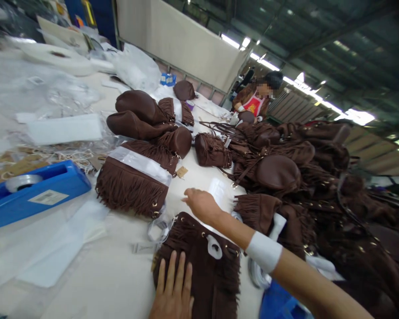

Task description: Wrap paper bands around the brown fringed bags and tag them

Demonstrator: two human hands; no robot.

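A dark brown fringed bag [209, 270] lies flat at the bottom centre, with a small white ring-shaped piece [214, 247] on it. My left hand [174, 283] rests palm down on the bag's left side, its fingers spread. Above the bag's top edge, my right hand [201, 204] hangs over the table with its fingers curled together; whether anything is between them is too small to tell. A white band wraps the right forearm. Just left of that hand is another fringed bag [129, 186] with a pale strip across it.
A blue tape dispenser [36, 190] stands at the left, near white sheets [64, 128] and clear plastic. Many brown bags [279, 173] are heaped at the right. Blue plastic [282, 301] shows at the bottom right. Across the table [119, 266] a person in a red apron [253, 105] handles a brown item.
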